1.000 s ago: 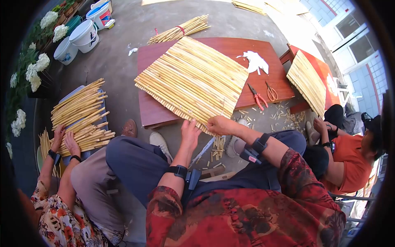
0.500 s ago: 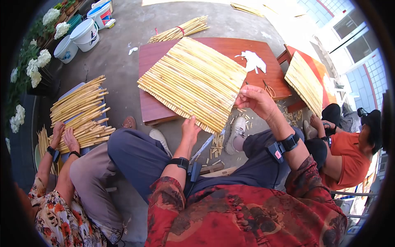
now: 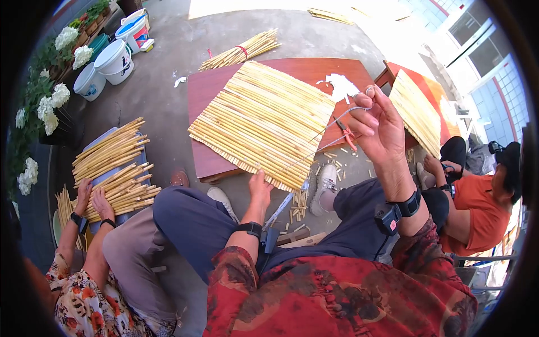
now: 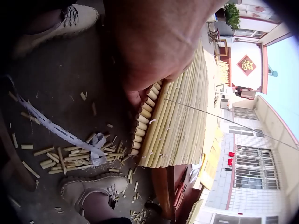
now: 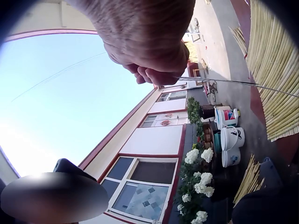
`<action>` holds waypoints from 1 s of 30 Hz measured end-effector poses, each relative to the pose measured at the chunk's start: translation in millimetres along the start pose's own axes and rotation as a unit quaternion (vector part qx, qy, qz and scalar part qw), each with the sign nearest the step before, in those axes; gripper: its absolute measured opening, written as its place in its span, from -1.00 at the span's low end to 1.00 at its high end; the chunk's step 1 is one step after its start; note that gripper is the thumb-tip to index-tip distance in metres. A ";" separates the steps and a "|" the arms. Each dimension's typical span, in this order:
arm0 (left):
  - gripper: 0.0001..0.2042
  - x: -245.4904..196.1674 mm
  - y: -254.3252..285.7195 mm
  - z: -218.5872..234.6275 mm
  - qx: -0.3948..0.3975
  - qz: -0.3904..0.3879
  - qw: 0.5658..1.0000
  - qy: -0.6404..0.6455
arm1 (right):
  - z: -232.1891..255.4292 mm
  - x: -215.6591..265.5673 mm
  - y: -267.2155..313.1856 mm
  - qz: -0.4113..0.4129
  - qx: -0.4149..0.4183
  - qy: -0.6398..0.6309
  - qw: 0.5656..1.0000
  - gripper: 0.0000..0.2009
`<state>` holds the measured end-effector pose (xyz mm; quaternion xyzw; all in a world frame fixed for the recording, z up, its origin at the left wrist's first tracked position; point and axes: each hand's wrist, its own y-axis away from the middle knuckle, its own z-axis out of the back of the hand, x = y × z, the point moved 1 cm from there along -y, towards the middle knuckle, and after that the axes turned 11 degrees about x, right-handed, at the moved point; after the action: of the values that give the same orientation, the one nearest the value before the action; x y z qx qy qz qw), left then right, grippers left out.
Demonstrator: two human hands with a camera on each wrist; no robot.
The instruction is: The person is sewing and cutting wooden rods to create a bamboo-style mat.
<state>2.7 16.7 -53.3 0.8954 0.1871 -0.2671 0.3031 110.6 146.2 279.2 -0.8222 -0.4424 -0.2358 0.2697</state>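
A mat of pale reed sticks (image 3: 264,118) lies tilted on the red-brown table (image 3: 210,146), its near corner jutting past the table edge. My left hand (image 3: 259,190) grips this near edge, where row ends of short sticks (image 4: 142,122) show in the left wrist view. Raised off to the right of the mat, my right hand (image 3: 383,126) pinches a thin string (image 3: 341,116) between curled fingers. From the mat's surface the string (image 4: 224,113) runs taut up to that hand. Small white stitches dot the mat near its edge.
Red-handled pliers (image 3: 349,136) and torn white paper (image 3: 340,87) lie on the table. Cut stick pieces (image 3: 300,205) litter the floor. A person at left handles reed sticks (image 3: 112,160); another at right sits by a second mat (image 3: 416,112). A tied bundle (image 3: 241,49) lies behind.
My right hand has left the mat's near edge and risen up and to the right, drawing the string out. My left hand stays at the edge.
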 end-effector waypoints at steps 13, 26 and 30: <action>-0.77 9.4 1.9 -6.3 0.030 0.028 0.998 -0.039 | -44.5 53.6 -5.4 -0.041 -0.069 0.219 0.973 -0.86; -0.78 -9.5 4.5 -8.5 -0.030 0.008 0.998 -0.062 | 135.7 -11.6 -36.1 -0.214 -0.054 0.811 0.541 -0.79; -0.78 -6.1 5.2 -7.3 -0.036 -0.006 0.998 -0.059 | 150.2 -48.5 -30.0 -0.216 -0.029 0.900 0.377 -0.79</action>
<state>3.2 16.5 -42.4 0.8656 0.1836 -0.3143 0.3438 83.2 228.9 144.2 -0.0100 -0.0945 -0.9002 0.4250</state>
